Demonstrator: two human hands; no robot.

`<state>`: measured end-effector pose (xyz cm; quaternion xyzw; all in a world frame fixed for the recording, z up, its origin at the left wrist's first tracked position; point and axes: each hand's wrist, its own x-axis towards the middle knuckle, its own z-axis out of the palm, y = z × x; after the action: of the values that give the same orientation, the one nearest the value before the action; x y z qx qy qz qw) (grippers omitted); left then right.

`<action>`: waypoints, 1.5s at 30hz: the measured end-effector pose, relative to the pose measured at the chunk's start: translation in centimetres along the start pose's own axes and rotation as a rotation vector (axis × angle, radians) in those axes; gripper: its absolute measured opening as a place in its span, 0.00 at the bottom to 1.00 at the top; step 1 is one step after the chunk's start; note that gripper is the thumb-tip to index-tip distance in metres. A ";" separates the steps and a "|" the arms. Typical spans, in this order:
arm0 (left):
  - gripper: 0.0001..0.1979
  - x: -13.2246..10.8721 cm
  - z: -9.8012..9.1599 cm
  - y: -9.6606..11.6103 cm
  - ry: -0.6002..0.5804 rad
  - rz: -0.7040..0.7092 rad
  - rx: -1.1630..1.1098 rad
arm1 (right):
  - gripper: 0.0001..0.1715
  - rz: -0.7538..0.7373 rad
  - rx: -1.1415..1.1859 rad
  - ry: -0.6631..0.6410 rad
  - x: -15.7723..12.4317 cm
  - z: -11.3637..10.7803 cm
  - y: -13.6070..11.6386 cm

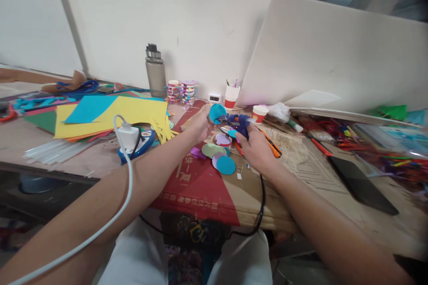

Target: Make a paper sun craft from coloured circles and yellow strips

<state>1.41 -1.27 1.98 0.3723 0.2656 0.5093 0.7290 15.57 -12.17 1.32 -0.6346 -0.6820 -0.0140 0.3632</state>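
Note:
In the head view, my left hand (201, 125) is closed around a small cup-like piece with a round blue face (217, 113). My fingers and wrist hide part of it. My right hand (256, 144) grips a dark blue hot glue gun (238, 121), its nozzle pointing left at the blue face; whether they touch, I cannot tell. A black cord hangs from the gun. Below the hands sits a paper cup (223, 140) with a lilac disc on top. Near it lie a green paper disc (211, 150) and a blue paper disc (226, 165), overlapping a lilac one.
A white cup (260, 113) stands behind the glue gun. To the left are yellow paper sheets (133, 109), glue sticks (55, 148) and a plugged power socket (140, 142). A bottle (155, 73) stands at the back; a phone (363, 185) lies right. A white cable crosses my left arm.

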 end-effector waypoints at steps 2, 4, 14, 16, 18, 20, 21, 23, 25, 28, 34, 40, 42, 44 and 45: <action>0.18 -0.1 0.1 -0.2 -0.024 -0.036 0.003 | 0.20 -0.014 0.021 0.002 0.0 0.1 -0.1; 0.18 -0.2 0.2 -0.5 -0.059 -0.064 -0.008 | 0.20 -0.009 0.042 0.009 0.1 0.1 -0.1; 0.15 0.0 -0.1 -1.7 -0.112 -0.149 -0.014 | 0.23 0.019 0.078 0.089 0.6 0.1 0.7; 0.16 0.1 -0.1 -1.7 -0.105 -0.142 0.007 | 0.23 0.017 0.086 0.101 0.5 0.0 0.7; 0.17 0.0 -0.1 -1.6 -0.095 -0.123 0.015 | 0.23 0.020 0.087 0.106 0.5 0.0 0.8; 0.18 -0.1 0.1 -1.3 -0.085 -0.095 0.009 | 0.22 0.028 0.083 0.111 0.5 0.0 0.8; 0.18 -0.2 0.1 -1.1 -0.078 -0.081 0.007 | 0.22 0.031 0.080 0.115 0.4 0.0 0.9; 0.19 -0.3 0.2 -0.8 -0.063 -0.052 -0.001 | 0.22 0.035 0.074 0.124 0.4 0.0 1.0; 0.18 -0.3 0.1 -0.5 -0.044 -0.020 -0.018 | 0.22 0.030 0.069 0.121 0.4 0.0 1.0; 0.16 -0.2 0.0 -0.4 -0.013 0.009 -0.056 | 0.22 0.017 0.075 0.103 0.3 0.0 1.0; 0.16 -0.2 0.1 -0.4 -0.007 -0.009 -0.052 | 0.22 0.023 0.093 0.118 0.4 0.0 1.1; 0.11 0.1 0.0 -0.2 0.020 0.023 -0.056 | 0.20 0.017 0.068 0.067 0.3 0.1 0.9; 0.12 0.1 0.0 -0.1 0.032 0.019 -0.043 | 0.19 0.004 0.057 0.038 0.1 0.2 0.6; 0.13 0.0 0.1 -0.2 0.028 0.006 -0.031 | 0.20 0.000 0.052 0.023 0.1 0.3 0.4; 0.14 -0.1 0.2 -0.3 0.012 -0.007 -0.026 | 0.20 0.003 0.056 0.022 0.1 0.3 0.3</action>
<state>1.69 -1.47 1.90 0.3588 0.2646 0.5125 0.7339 15.71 -11.91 0.99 -0.6250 -0.6773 -0.0016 0.3882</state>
